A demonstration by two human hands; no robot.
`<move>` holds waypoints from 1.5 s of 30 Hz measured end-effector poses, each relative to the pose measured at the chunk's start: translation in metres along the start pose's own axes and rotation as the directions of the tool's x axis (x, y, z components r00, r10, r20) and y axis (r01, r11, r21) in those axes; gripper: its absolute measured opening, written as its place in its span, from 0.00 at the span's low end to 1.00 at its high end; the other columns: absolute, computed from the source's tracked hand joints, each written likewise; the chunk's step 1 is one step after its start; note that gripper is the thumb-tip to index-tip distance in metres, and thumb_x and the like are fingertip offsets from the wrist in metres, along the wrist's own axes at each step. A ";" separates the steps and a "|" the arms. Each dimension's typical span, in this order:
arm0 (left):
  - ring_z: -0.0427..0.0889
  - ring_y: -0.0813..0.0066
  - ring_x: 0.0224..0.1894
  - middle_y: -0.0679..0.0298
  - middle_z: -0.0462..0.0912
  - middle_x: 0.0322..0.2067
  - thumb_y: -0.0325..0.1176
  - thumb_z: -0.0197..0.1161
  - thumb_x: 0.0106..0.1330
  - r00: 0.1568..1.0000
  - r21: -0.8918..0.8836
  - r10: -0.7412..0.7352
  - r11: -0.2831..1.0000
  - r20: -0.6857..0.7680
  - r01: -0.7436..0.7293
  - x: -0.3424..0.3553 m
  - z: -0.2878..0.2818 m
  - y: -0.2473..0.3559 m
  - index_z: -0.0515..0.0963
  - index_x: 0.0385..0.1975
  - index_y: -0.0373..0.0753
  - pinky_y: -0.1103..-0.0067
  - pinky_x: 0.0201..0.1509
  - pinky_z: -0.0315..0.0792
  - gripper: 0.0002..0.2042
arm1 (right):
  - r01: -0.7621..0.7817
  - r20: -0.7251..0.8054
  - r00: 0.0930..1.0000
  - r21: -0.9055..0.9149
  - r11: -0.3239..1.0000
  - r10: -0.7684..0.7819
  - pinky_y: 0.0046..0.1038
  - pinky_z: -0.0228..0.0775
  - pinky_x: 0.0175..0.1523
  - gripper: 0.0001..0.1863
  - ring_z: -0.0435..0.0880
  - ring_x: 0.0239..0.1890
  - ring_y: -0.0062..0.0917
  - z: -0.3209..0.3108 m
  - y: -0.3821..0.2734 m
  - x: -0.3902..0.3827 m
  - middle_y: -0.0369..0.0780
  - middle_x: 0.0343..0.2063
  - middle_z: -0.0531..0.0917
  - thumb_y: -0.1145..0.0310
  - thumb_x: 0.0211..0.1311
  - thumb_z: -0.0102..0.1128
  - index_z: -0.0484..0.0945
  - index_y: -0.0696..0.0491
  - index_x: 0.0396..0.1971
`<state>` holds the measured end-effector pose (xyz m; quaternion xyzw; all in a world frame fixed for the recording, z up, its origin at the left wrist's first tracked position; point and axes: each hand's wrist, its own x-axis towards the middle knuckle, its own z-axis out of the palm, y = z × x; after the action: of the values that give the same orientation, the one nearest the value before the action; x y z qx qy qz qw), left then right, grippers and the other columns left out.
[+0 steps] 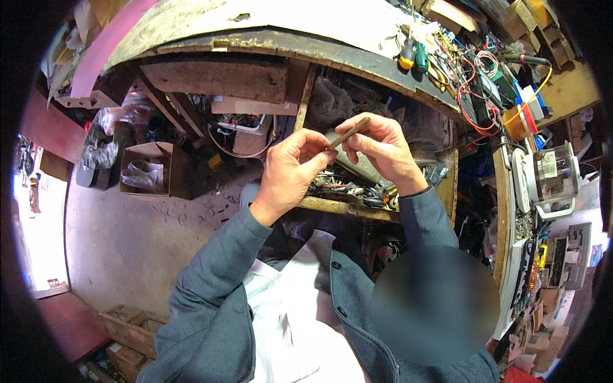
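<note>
Between my hands, over an open drawer, is a slender brownish bar (350,131), tilted up toward the right. My left hand (295,171) pinches its lower left end. My right hand (385,152) has thumb and fingers closed on its upper part. What material it is, I cannot tell. The drawer's wooden front edge (340,206) shows below my hands, with jumbled small tools and metal pieces (331,184) inside it, partly hidden by my wrists.
A worn workbench (268,16) runs above, holding screwdrivers (421,57), pliers and tangled red leads (469,102). At the right stands a clear plastic-bodied appliance (552,172). An open cardboard box (147,169) sits on the floor at left, near wooden crates (128,322).
</note>
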<state>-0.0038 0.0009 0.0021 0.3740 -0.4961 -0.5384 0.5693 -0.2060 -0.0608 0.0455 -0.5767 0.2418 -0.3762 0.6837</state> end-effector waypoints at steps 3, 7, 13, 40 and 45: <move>0.85 0.81 0.39 0.63 0.88 0.37 0.23 0.66 0.67 1.000 0.069 0.010 0.998 0.017 -0.011 -0.001 0.003 0.002 0.81 0.42 0.32 0.81 0.45 0.79 0.06 | 0.031 -0.011 0.999 -0.084 0.996 -0.032 0.18 0.74 0.36 0.10 0.82 0.33 0.14 -0.002 0.001 0.000 0.36 0.35 0.87 0.75 0.65 0.67 0.84 0.59 0.45; 0.86 0.79 0.39 0.59 0.90 0.37 0.24 0.67 0.66 0.999 0.221 0.021 0.975 0.027 -0.027 -0.002 0.005 0.008 0.83 0.43 0.31 0.79 0.45 0.79 0.08 | 0.041 -0.015 0.999 -0.165 0.986 -0.044 0.16 0.72 0.36 0.09 0.81 0.31 0.12 -0.005 0.002 0.000 0.35 0.35 0.87 0.74 0.64 0.69 0.84 0.58 0.43; 0.84 0.84 0.39 0.66 0.88 0.38 0.24 0.66 0.69 0.998 0.197 -0.054 0.979 0.011 0.051 -0.004 0.004 0.013 0.83 0.45 0.32 0.84 0.46 0.78 0.07 | 0.032 -0.115 0.992 -0.135 0.990 -0.048 0.18 0.72 0.31 0.06 0.78 0.26 0.15 -0.002 0.000 0.004 0.35 0.30 0.83 0.75 0.63 0.69 0.81 0.58 0.37; 0.86 0.76 0.38 0.59 0.86 0.38 0.22 0.65 0.69 0.986 -0.239 0.012 0.970 -0.166 -0.052 0.000 -0.006 -0.005 0.78 0.48 0.29 0.80 0.47 0.82 0.10 | -0.098 -0.114 0.990 -0.127 0.987 0.084 0.23 0.79 0.39 0.11 0.86 0.32 0.20 -0.016 0.001 0.004 0.38 0.32 0.86 0.76 0.60 0.72 0.81 0.59 0.40; 0.86 0.79 0.39 0.61 0.86 0.39 0.21 0.66 0.69 0.989 -0.230 0.023 0.972 -0.149 -0.057 0.000 -0.006 -0.004 0.79 0.49 0.30 0.82 0.47 0.81 0.11 | -0.116 -0.100 0.990 -0.143 0.983 0.102 0.22 0.77 0.37 0.10 0.84 0.31 0.19 -0.016 0.000 0.004 0.37 0.31 0.85 0.75 0.60 0.72 0.81 0.59 0.39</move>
<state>0.0009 0.0001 -0.0031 0.3327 -0.3938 -0.5526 0.6548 -0.2157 -0.0736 0.0425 -0.5939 0.3315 -0.3455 0.6465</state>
